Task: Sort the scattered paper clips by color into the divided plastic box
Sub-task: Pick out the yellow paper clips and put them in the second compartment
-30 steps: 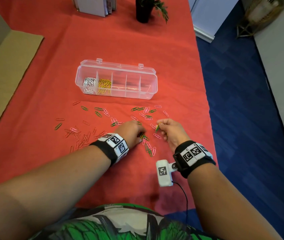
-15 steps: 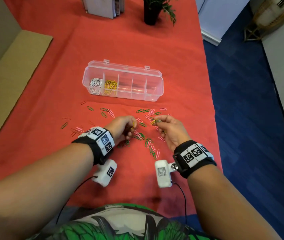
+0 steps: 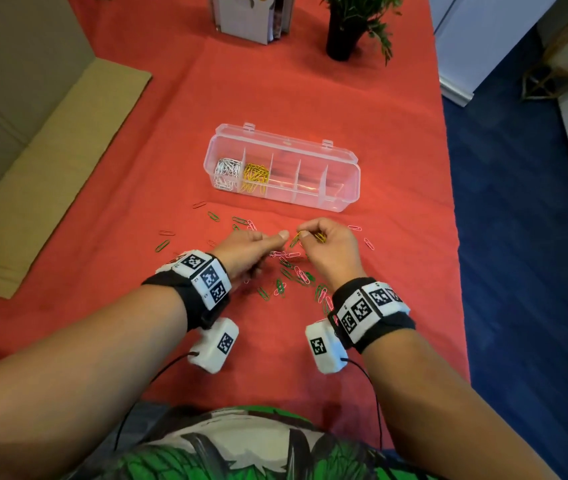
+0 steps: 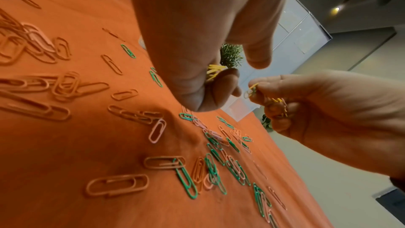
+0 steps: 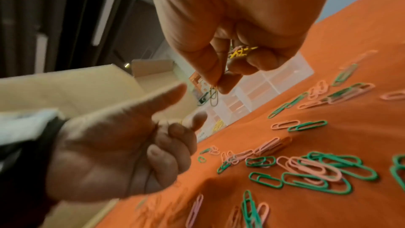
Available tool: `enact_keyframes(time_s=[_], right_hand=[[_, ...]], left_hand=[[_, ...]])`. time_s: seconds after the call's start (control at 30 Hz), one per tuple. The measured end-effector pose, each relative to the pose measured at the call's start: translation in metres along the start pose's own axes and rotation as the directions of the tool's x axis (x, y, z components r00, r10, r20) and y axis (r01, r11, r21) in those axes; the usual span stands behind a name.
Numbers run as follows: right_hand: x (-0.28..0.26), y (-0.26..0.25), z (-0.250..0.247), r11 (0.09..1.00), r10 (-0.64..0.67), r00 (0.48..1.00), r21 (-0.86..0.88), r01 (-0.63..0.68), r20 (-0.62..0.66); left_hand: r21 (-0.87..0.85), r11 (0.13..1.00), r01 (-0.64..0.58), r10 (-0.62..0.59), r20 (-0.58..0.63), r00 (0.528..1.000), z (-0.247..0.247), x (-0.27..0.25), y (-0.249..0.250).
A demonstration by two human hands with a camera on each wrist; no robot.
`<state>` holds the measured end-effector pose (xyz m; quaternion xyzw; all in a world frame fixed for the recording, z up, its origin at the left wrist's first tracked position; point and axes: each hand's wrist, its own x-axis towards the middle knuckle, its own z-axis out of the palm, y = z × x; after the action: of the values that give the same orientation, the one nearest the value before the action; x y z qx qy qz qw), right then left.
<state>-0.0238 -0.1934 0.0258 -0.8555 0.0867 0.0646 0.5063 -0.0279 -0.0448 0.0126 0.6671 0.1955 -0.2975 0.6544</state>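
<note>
Head view: yellow clips (image 3: pixel 319 237) are bunched in the right hand (image 3: pixel 327 251), one pinched at the fingertips (image 3: pixel 305 233); left hand (image 3: pixel 251 249) curled on clips. Loosened pinch risks drops among green clips (image 3: pixel 287 271) below.

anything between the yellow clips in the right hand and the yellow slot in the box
Nothing visible. The right hand pinches yellow clips above the cloth; the box lies open beyond, its yellow compartment uncovered.

Evenly lit head view, sharp, bowed at edges. Soft glare on box (image 3: pixel 341 188) lid. Dim, warm-tinted wrist views; ceiling lamp (image 4: pixel 337 8) upper right; blurred left hand (image 5: pixel 122 146) lower left.
</note>
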Motion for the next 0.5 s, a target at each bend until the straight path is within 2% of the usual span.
enact_keyframes(time_s=[0.07,0.13,0.2,0.33,0.43,0.5], right_hand=[[0.001,-0.003,0.006,0.999,-0.011,1.000,-0.030,0.011,0.017],[0.001,-0.007,0.011,0.999,0.035,0.999,0.023,-0.036,0.026],[0.002,-0.010,0.012,0.991,0.084,0.996,0.101,-0.086,0.016],[0.004,-0.019,0.015,0.986,0.078,0.997,0.143,-0.081,0.028],[0.005,-0.024,0.021,0.996,0.056,0.998,0.074,-0.057,0.023],[0.004,-0.026,0.025,0.997,0.008,1.000,-0.074,-0.009,-0.011]], left_hand=[[-0.026,1.000,-0.008,0.008,0.003,1.000,-0.002,-0.003,0.002],[-0.036,0.999,-0.030,0.030,-0.012,0.999,-0.006,-0.005,0.006],[0.051,0.996,-0.074,0.075,-0.028,0.997,-0.012,-0.008,0.012],[0.284,0.944,-0.166,0.189,-0.053,0.981,-0.020,-0.014,0.020],[0.362,0.911,-0.198,0.252,-0.109,0.962,-0.021,-0.011,0.019],[0.393,0.894,-0.214,0.283,-0.126,0.951,-0.022,-0.008,0.019]])
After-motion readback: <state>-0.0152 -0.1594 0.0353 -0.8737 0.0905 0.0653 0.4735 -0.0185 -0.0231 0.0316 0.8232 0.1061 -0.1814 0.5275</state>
